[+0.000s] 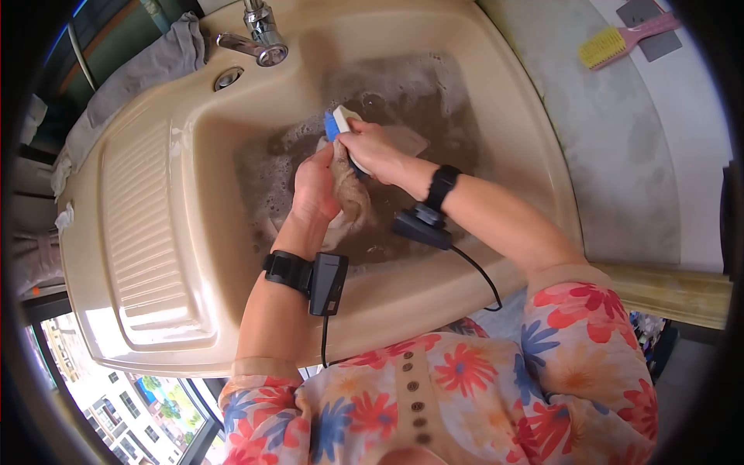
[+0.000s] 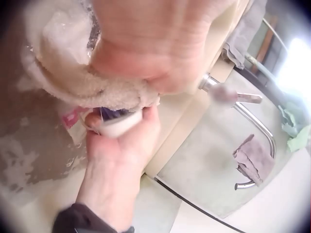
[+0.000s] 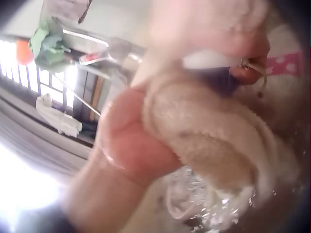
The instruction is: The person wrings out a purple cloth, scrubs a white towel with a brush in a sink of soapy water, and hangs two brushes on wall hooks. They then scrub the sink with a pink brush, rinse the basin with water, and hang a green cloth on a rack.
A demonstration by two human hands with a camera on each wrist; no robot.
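Note:
Over the murky, sudsy water, my left hand grips a wet beige terry cloth, whose lower part hangs toward the water. My right hand holds a scrub brush with a white back and blue bristles. In the right wrist view the bristles lie against the top of the cloth, close by the left hand's fingers. The left wrist view shows the brush's white back within the right hand's grasp, the cloth just above it. Part of the brush is hidden by the hands.
The beige sink has a ridged drainboard at left and a chrome faucet at the back. A grey cloth drapes over its far left edge. A yellow-bristled brush with a pink handle lies at the upper right.

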